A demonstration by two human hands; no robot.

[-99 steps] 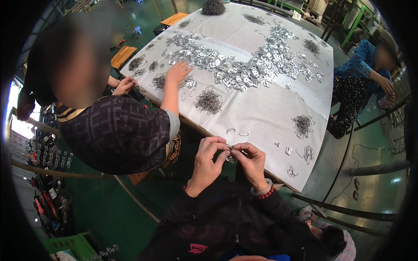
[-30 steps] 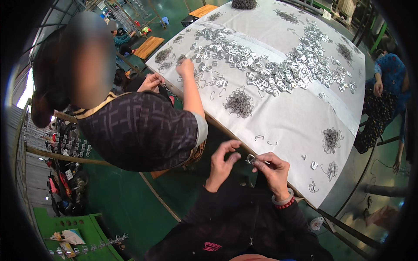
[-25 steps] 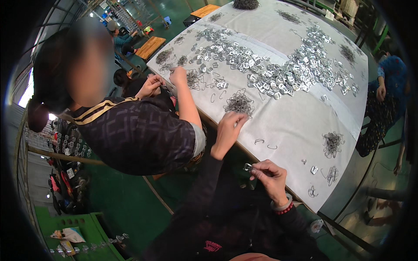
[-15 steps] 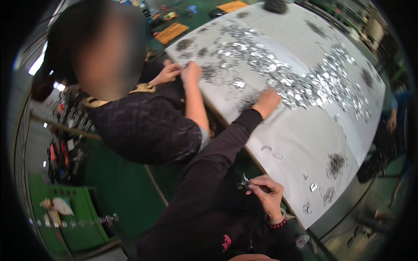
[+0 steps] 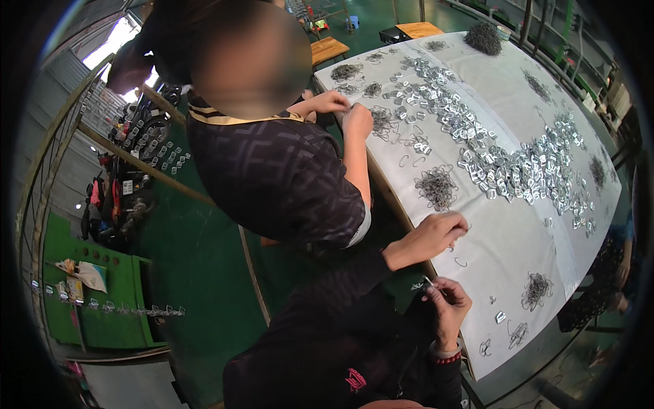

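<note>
White cloth covers the counter (image 5: 518, 245). My left hand (image 5: 436, 235) reaches out, fingers pinched over a loose wire hook (image 5: 461, 262) near the wire pile (image 5: 437, 187), while my right hand (image 5: 449, 303) stays close, closed on a thin metal piece (image 5: 429, 281).

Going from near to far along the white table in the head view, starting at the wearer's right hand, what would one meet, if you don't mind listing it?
Right hand pinching a thin wire piece → left hand at the table edge → dark wire tangle → long band of shiny metal clips → large dark pile at the far end.
</note>
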